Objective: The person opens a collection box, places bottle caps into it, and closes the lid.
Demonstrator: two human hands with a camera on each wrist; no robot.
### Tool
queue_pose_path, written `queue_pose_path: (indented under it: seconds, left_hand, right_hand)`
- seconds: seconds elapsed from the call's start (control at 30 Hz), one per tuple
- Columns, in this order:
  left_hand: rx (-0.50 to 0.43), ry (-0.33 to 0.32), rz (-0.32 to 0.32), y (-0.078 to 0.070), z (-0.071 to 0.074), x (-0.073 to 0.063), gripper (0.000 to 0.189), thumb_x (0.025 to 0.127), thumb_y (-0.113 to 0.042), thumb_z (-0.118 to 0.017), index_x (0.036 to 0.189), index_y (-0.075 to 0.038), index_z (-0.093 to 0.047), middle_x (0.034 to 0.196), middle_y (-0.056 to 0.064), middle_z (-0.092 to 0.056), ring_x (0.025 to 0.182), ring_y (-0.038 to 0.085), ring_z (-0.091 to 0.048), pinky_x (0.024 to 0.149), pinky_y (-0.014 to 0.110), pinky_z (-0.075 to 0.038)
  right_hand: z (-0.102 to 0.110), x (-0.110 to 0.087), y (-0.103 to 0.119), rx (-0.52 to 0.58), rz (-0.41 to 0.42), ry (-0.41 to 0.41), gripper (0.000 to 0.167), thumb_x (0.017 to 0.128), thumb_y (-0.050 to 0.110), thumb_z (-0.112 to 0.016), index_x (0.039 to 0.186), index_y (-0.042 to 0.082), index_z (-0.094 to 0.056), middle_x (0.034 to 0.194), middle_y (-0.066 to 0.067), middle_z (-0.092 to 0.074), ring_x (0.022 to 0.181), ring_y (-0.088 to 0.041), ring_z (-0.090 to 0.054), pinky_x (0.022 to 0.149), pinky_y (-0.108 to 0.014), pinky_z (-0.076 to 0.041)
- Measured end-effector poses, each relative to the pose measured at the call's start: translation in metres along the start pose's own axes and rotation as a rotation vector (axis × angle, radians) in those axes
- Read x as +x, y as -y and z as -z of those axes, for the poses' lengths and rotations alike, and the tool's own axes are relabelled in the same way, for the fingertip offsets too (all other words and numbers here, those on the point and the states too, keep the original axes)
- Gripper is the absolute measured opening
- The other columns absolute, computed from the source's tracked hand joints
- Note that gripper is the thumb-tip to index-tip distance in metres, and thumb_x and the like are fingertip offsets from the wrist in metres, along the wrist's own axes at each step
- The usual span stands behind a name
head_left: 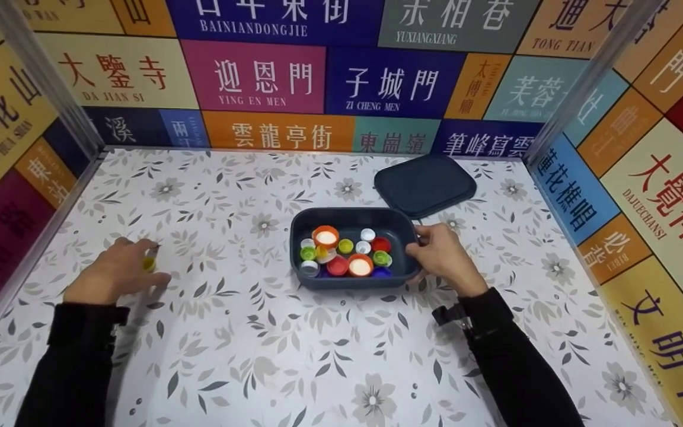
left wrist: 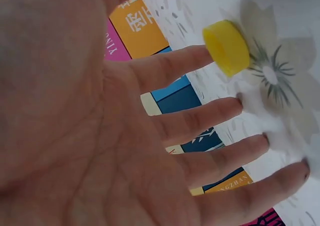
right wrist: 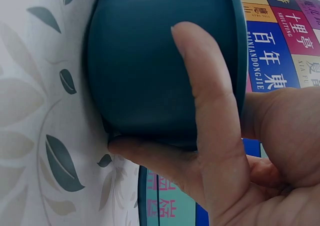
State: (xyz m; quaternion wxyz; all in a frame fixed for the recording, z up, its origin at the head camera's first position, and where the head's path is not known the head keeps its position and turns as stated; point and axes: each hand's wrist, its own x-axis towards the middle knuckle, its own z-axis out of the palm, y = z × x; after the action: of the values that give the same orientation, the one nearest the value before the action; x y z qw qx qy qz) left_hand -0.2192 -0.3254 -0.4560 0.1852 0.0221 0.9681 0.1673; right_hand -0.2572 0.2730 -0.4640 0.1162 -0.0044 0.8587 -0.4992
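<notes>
A yellow bottle cap (left wrist: pixel 227 48) is by the index fingertip of my left hand (head_left: pixel 117 271), over the patterned table at the left. The fingers are spread and fairly straight, and the cap is not pinched; whether the index fingertip touches it I cannot tell. At the right end of a dark blue rectangular box (head_left: pixel 353 283), my right hand (head_left: pixel 447 256) holds the wall and rim, with fingers along the outside in the right wrist view. Inside the box lie several bottle caps, among them an orange cap (head_left: pixel 325 236), a red cap (head_left: pixel 337 265) and a white cap (head_left: pixel 368 235).
Behind the box, slightly to its right, a dark blue lid (head_left: pixel 425 185) lies flat. Upright panels (head_left: pixel 252 77) with coloured lettering enclose the leaf-patterned tabletop (head_left: pixel 229 356) at the back and both sides.
</notes>
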Motion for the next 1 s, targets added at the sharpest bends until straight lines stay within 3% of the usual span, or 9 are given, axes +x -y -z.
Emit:
queue_pose_path:
  seconds: [0.3, 0.5, 0.67, 1.0]
  left_hand:
    - [-0.018, -0.037, 0.002, -0.002, 0.002, -0.001, 0.074, 0.097, -0.019, -0.084, 0.158, 0.012, -0.056, 0.144, 0.048, -0.052, 0.116, 0.051, -0.059, 0.099, 0.070, -0.059]
    - [-0.035, -0.041, -0.013, -0.004, -0.001, 0.007, 0.043, 0.094, -0.003, -0.079, 0.133, 0.009, -0.065, 0.125, 0.033, -0.062, 0.108, 0.044, -0.061, 0.092, 0.060, -0.058]
    - [-0.032, -0.053, -0.023, -0.006, -0.003, 0.011, 0.034, 0.091, 0.001, -0.080, 0.122, 0.008, -0.067, 0.119, 0.031, -0.065, 0.107, 0.044, -0.062, 0.092, 0.060, -0.058]
    - [-0.021, -0.077, -0.053, -0.006, -0.003, 0.012, 0.033, 0.090, 0.000, -0.080, 0.119, 0.009, -0.067, 0.116, 0.031, -0.066, 0.105, 0.045, -0.063, 0.091, 0.060, -0.058]
  right_hand:
    - [0.000, 0.001, -0.002, -0.050, 0.034, -0.016, 0.061, 0.104, 0.001, -0.062, 0.165, -0.003, -0.061, 0.131, -0.036, -0.081, 0.065, -0.022, -0.083, 0.058, -0.047, -0.070]
    - [-0.001, 0.001, -0.002, -0.041, 0.029, -0.019, 0.061, 0.104, 0.000, -0.062, 0.164, -0.004, -0.061, 0.130, -0.038, -0.080, 0.060, -0.018, -0.080, 0.057, -0.047, -0.070]
    - [-0.002, -0.001, -0.002, 0.011, 0.013, -0.003, 0.058, 0.106, -0.001, -0.062, 0.165, -0.004, -0.061, 0.133, -0.038, -0.079, 0.065, -0.022, -0.083, 0.058, -0.045, -0.070]
    - [-0.001, 0.000, 0.000, -0.040, 0.013, -0.023, 0.060, 0.106, 0.000, -0.064, 0.165, -0.001, -0.062, 0.130, -0.038, -0.080, 0.061, -0.019, -0.080, 0.058, -0.047, -0.070]
